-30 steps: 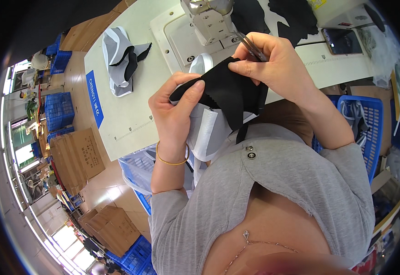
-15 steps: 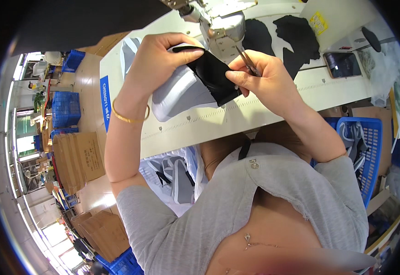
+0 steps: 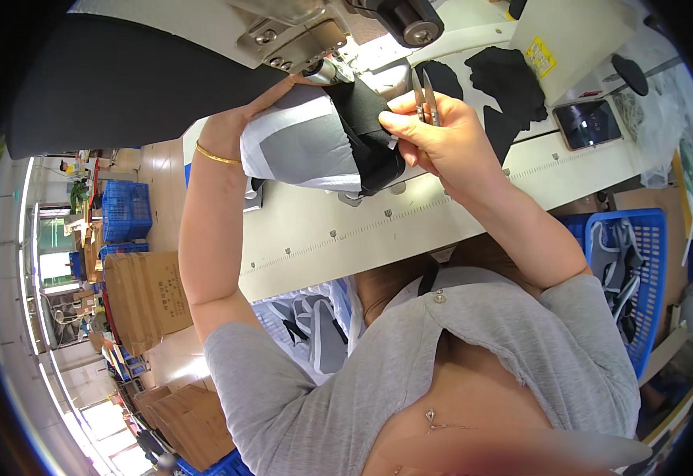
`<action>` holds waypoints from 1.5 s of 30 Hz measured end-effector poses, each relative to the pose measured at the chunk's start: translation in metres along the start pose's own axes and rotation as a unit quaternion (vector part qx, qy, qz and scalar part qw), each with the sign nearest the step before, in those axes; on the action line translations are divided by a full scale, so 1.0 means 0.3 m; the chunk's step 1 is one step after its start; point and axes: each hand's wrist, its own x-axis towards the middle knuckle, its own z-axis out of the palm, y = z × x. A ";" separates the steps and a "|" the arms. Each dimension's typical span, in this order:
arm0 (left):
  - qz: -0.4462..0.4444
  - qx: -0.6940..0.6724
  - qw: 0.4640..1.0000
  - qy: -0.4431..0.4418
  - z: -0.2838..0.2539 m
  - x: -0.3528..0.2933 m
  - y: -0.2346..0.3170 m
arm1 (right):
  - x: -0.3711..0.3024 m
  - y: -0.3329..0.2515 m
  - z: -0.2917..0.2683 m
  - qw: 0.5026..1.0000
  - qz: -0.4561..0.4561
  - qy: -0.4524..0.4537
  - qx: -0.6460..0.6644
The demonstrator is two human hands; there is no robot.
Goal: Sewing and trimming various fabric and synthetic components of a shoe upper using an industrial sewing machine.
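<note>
Right hand [image 3: 446,141] pinched the black side of the grey-and-black fabric piece [image 3: 303,147], thread snips [image 3: 430,99] tucked between its fingers! Left hand [image 3: 251,108], half hidden behind the cloth: no telling its grip. The piece sat up by the sewing machine [image 3: 307,44], seemingly unfinished, its seams unreadable; loose black cutouts [image 3: 509,79] lay beyond, apparently unused.

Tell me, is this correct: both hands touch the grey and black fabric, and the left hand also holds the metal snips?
Not quite: the head view shows the metal snips in the right hand, not the left hand; both touch the fabric.
</note>
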 end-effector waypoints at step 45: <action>0.382 0.559 0.683 0.272 0.378 -0.141 -0.101 | -0.041 0.052 0.072 0.999 -0.046 -0.023 -0.009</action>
